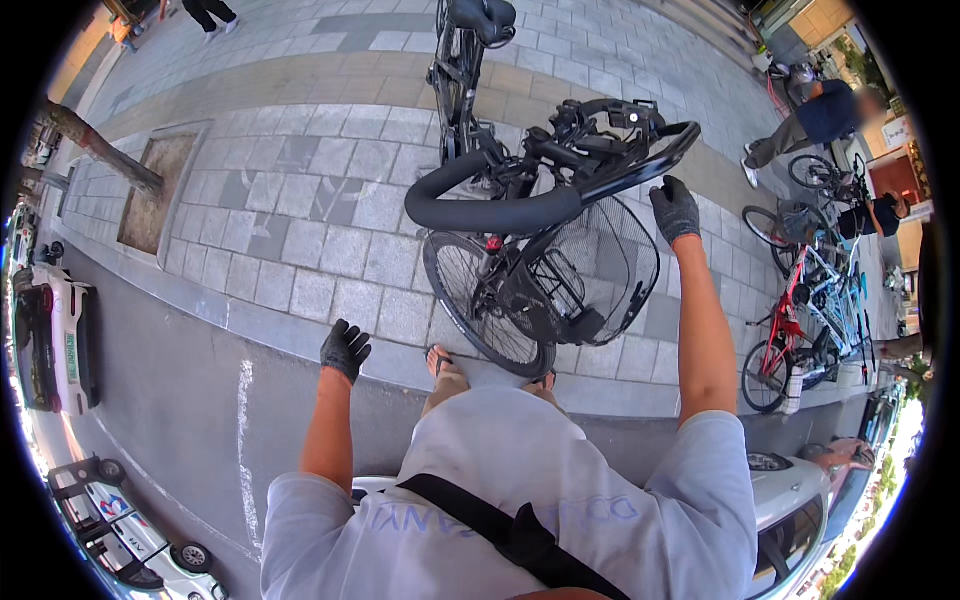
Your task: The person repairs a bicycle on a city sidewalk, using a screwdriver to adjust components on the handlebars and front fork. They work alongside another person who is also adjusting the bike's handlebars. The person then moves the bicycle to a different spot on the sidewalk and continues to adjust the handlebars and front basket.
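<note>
Head view: see bicycle (510, 211) stretching lengthwise away between empty, spread left fingers (348, 338) and nearer, empty, loosely bent right fingers (672, 196).

This is a city street. Paved sidewalk (310, 250), grey road (175, 380), tree trunk (108, 155), white car (62, 335) and bicycles (787, 300) show it.

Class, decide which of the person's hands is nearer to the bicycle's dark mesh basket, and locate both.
Right. The right hand is close by the mesh basket's right edge; the left hand is far to its left, beyond the front wheel.
</note>
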A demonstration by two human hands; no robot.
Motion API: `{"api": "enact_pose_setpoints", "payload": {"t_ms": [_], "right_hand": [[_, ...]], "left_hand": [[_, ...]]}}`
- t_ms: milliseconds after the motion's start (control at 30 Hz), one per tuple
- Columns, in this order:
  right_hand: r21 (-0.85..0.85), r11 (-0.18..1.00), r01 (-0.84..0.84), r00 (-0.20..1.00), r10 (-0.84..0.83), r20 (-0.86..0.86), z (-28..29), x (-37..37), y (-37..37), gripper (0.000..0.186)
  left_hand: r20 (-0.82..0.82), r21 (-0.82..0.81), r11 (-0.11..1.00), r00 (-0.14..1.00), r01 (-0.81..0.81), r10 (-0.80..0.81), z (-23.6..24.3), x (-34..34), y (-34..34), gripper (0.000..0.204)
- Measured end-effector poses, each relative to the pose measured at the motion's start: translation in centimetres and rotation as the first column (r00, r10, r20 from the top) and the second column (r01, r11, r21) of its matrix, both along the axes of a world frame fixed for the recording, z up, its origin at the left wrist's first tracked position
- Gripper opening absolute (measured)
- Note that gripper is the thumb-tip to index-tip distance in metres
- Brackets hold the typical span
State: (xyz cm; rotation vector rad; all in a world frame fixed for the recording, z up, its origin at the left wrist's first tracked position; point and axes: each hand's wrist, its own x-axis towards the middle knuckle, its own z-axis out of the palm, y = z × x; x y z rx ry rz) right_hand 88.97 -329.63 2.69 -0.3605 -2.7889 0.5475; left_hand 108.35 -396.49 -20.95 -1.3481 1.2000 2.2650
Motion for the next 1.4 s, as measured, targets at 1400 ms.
{"api": "enact_pose_setpoints", "payload": {"t_ms": [1400], "right_hand": [[-0.291,0.956,-0.035,0.991,0.071,0.117,-5.6,10.9,-13.1,0.029]], "left_hand": [[-0.289,-0.139,0.634,0.581,0.760,-0.761,7.5,-25.5,18.8,0.037]]}}
